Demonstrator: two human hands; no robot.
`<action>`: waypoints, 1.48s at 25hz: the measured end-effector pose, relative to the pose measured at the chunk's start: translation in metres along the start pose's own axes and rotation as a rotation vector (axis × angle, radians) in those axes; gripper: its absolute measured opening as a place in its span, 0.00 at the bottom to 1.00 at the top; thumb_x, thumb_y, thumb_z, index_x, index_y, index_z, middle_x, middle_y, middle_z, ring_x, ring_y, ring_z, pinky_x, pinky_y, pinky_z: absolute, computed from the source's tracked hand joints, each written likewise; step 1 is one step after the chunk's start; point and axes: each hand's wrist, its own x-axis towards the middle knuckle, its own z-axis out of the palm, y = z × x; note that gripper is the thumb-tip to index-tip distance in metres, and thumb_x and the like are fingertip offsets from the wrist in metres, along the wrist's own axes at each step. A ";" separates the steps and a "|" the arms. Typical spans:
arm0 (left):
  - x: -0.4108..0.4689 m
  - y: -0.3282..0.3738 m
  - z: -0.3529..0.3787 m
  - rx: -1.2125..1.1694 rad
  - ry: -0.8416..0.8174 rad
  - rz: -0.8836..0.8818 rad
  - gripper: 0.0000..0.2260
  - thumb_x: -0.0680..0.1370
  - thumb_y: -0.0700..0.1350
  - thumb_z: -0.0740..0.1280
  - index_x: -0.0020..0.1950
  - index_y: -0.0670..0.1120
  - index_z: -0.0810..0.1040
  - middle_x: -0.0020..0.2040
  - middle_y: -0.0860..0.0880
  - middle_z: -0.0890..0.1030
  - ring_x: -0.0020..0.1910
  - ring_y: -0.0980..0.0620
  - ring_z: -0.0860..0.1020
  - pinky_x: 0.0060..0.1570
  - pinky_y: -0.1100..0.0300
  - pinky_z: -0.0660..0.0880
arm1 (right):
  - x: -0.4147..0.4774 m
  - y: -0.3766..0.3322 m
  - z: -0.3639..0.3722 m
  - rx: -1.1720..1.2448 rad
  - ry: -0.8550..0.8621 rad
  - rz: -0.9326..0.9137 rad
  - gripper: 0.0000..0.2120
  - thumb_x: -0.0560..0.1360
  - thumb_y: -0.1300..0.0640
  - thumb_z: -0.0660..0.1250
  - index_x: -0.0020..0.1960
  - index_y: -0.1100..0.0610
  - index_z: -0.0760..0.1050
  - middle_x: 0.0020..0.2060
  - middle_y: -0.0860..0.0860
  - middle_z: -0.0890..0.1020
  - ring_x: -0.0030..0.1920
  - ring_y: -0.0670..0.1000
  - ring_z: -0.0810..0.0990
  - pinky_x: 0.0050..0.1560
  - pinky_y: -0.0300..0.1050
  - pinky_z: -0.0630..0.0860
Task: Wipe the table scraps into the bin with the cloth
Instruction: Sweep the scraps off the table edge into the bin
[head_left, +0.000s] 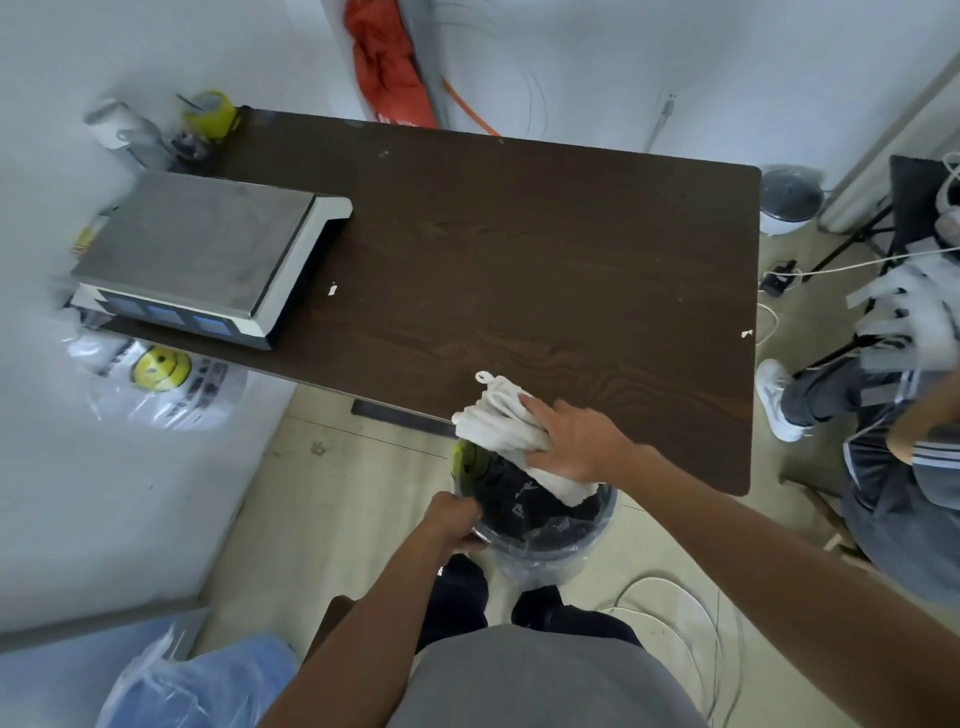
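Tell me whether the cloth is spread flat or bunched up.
Bunched up. The cloth lies in crumpled folds under the right hand at the table's near edge, one end hanging over the bin.

No text is legible to me. Plastic bag (156, 374), beside the left end of my surface (519, 234): a yellow smiley face and blocks of dark print, too blurred to read. Scale (208, 249): three blue display windows, no digits discernible. Orange bag (389, 67): white print at its lower edge, unreadable. Black liner (524, 499) in the bin (582, 545): pale marks, possibly letters; I cannot tell which.
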 end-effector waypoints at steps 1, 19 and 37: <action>0.000 0.000 -0.005 -0.012 0.008 -0.006 0.03 0.74 0.32 0.63 0.46 0.37 0.76 0.43 0.39 0.82 0.40 0.41 0.84 0.29 0.59 0.81 | 0.005 0.000 -0.006 0.017 0.015 0.007 0.37 0.72 0.34 0.63 0.75 0.45 0.52 0.53 0.55 0.76 0.47 0.60 0.80 0.45 0.51 0.74; 0.028 0.009 -0.076 -0.121 0.174 -0.057 0.07 0.78 0.34 0.65 0.42 0.44 0.73 0.50 0.40 0.79 0.42 0.44 0.82 0.35 0.54 0.84 | 0.128 -0.028 -0.044 -0.037 0.163 0.164 0.31 0.75 0.45 0.64 0.75 0.48 0.59 0.55 0.60 0.73 0.53 0.62 0.77 0.51 0.53 0.73; 0.068 0.023 -0.184 -0.241 0.253 -0.128 0.02 0.77 0.35 0.64 0.46 0.39 0.76 0.43 0.39 0.83 0.34 0.44 0.86 0.42 0.47 0.85 | 0.303 -0.087 -0.104 -0.056 0.194 0.158 0.28 0.78 0.47 0.61 0.76 0.49 0.58 0.59 0.62 0.73 0.57 0.65 0.76 0.55 0.57 0.71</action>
